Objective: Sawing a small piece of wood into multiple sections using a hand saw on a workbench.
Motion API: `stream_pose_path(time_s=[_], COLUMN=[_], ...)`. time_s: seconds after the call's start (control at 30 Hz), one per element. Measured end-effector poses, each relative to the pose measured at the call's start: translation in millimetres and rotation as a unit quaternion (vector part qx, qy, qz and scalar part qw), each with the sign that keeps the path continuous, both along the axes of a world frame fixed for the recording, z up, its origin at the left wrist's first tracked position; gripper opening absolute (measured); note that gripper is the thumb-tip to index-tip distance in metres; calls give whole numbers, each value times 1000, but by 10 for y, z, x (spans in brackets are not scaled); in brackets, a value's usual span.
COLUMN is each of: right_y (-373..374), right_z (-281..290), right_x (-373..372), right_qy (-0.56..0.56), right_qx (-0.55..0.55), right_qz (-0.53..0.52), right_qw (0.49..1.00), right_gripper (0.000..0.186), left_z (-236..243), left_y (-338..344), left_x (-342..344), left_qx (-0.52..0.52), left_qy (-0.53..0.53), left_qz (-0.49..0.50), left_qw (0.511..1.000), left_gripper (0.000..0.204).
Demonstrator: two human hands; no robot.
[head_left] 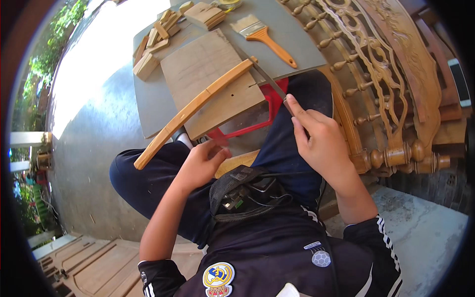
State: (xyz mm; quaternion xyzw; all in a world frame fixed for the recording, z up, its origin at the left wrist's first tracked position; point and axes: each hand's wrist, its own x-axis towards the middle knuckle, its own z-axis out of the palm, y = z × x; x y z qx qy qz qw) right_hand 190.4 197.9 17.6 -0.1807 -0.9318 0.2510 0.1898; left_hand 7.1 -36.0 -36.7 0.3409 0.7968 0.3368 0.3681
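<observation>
My right hand (321, 141) is closed round the near end of a long, flat metal tool (271, 81), with the index finger stretched along it. It looks like a file or a blade; I cannot tell which. Its far part slants over the wooden board (198, 64) beside the end of a curved wooden strip (195, 108). That strip lies across the board, its left end jutting past the edge above my left thigh. Just below the board's near edge is my left hand (200, 163), fingers loosely bent, slightly blurred, thumb apart, and no object visible in it.
A paintbrush (264, 39) lies on the grey tabletop (292, 44). Several wood offcuts (161, 32) are heaped at the far left. Under the board shows a red plastic frame (247, 129). Carved wooden furniture parts (381, 74) stand at right, with a phone (460, 81) beyond.
</observation>
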Motion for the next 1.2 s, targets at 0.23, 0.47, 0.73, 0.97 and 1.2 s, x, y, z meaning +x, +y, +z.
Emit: stream_pose_path(time_s=[0.23,0.47,0.73,0.97,1.2], right_y=[-180,-306,-263,-297,-319], right_z=[-48,-41,-24,-27,-6], right_x=[-12,-159,-176,-175,-73], right_qy=[-4,-38,-42,-53,-36], right_qx=[32,75,100,86,58], right_qz=[-18,-33,-22,-3,29], right_qw=[999,996,994,995,997], right_gripper=[55,54,53,56,59], left_z=[-474,-559,-728,-860,-721], left_y=[168,392,683,471,236], left_x=[-187,-157,-220,-193,-14], left_qx=[255,302,341,363,355], left_qy=[-538,-600,-605,-568,-573], left_qz=[286,402,408,467,487], left_qw=[751,622,592,572,555], left_gripper=[46,50,44,41,43])
